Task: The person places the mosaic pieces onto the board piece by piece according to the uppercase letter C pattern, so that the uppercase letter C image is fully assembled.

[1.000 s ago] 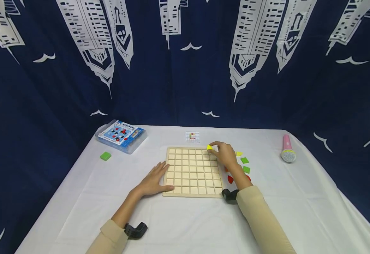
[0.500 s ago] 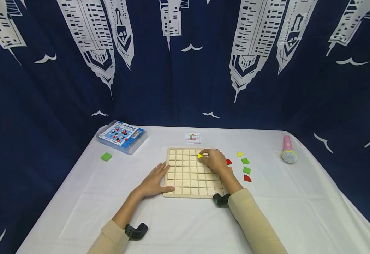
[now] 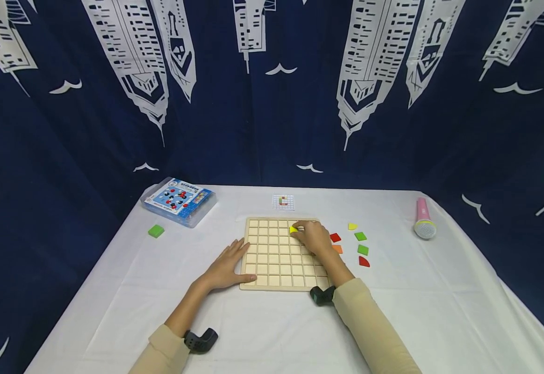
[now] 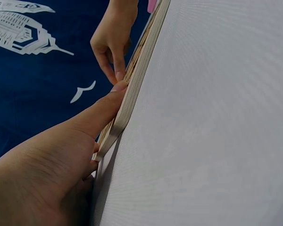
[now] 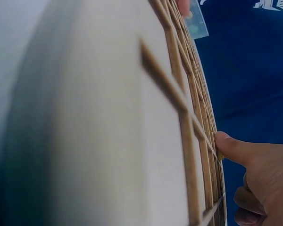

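Yellow piece [image 3: 293, 229], partly hidden, is pinched in the right hand's grip [image 3: 314, 238]; left hand [image 3: 227, 265] rests outspread.

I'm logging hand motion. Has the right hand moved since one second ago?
Yes. Judged against the wooden grid board, the right hand, pinching a yellow piece, has moved left and slightly down in the head view.

A white-covered table [image 3: 272, 330] bears a board [image 3: 274, 257], case [image 3: 178, 201], card [image 3: 283, 202], microphone [image 3: 424, 220] and tiles [image 3: 363, 250].
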Motion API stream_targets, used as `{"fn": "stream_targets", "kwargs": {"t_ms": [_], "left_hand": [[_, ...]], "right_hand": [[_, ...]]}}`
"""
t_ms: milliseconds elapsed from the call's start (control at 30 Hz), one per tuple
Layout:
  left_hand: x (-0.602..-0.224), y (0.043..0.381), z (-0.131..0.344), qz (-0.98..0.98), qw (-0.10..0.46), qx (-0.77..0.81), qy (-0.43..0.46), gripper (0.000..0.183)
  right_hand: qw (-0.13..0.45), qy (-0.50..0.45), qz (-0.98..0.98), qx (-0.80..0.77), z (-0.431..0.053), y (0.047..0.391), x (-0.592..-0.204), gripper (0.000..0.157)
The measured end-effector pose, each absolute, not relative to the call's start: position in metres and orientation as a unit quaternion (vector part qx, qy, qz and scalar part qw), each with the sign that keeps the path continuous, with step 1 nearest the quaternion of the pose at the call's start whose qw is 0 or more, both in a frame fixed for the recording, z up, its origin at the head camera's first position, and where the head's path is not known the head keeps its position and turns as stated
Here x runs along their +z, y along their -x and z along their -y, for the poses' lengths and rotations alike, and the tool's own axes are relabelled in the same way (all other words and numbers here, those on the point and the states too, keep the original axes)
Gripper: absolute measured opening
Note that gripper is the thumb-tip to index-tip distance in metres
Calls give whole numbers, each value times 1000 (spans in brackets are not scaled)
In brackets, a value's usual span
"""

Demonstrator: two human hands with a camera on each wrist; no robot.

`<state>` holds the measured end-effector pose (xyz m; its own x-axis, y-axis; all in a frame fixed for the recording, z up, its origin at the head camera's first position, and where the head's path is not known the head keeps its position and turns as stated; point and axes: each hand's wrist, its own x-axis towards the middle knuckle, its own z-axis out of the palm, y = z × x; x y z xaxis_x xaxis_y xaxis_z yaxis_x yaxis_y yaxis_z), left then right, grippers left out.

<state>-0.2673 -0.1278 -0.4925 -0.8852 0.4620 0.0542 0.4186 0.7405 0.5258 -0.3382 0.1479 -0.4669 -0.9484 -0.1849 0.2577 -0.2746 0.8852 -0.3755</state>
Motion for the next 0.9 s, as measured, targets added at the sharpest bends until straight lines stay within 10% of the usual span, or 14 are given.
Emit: {"fn": "stream_targets", "kwargs": {"t_ms": [900], "left_hand": [[-490, 264, 127, -929, 35, 285, -234, 98]], "right_hand": [[97, -98, 950, 280, -250, 313, -452, 34]]}}
